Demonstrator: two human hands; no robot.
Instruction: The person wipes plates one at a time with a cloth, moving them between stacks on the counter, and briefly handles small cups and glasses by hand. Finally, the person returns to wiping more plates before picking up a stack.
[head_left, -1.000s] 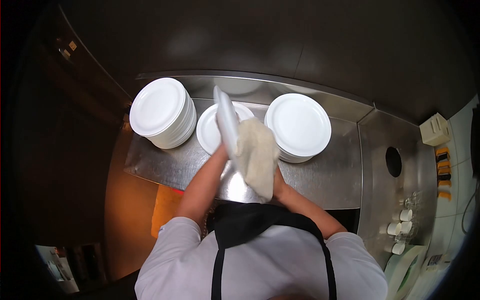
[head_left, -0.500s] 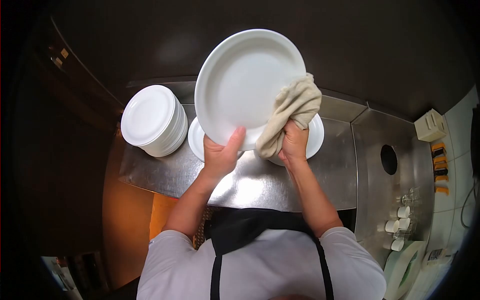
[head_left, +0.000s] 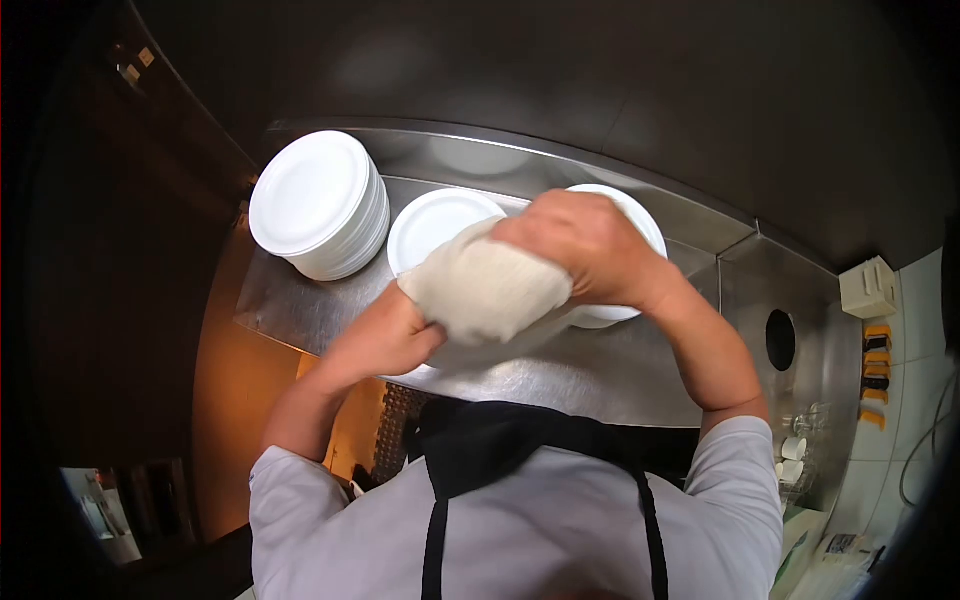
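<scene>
A beige cloth [head_left: 485, 285] is draped over a white plate [head_left: 510, 352] in front of me. The plate is tilted nearly edge-on, so only a blurred greyish strip shows below the cloth. My left hand [head_left: 385, 335] is closed on the plate's left side, its fingers partly under the cloth. From above, my right hand [head_left: 585, 240] grips the cloth, slightly smeared by motion. Behind the cloth another white plate [head_left: 440, 225] lies on the steel counter [head_left: 640, 365]. More white plates [head_left: 635, 215] sit at the right, partly hidden by my right hand.
A tall stack of white plates [head_left: 310, 195] stands at the counter's left end. To the right, a steel surface has a round dark hole [head_left: 780, 340] and white cups [head_left: 793, 448]. A white box [head_left: 868, 288] is near the tiled wall. A raised steel ledge runs behind.
The held plate has dropped from facing me to nearly edge-on and lower. My right hand has moved up and over it with the cloth, and my left hand has shifted left.
</scene>
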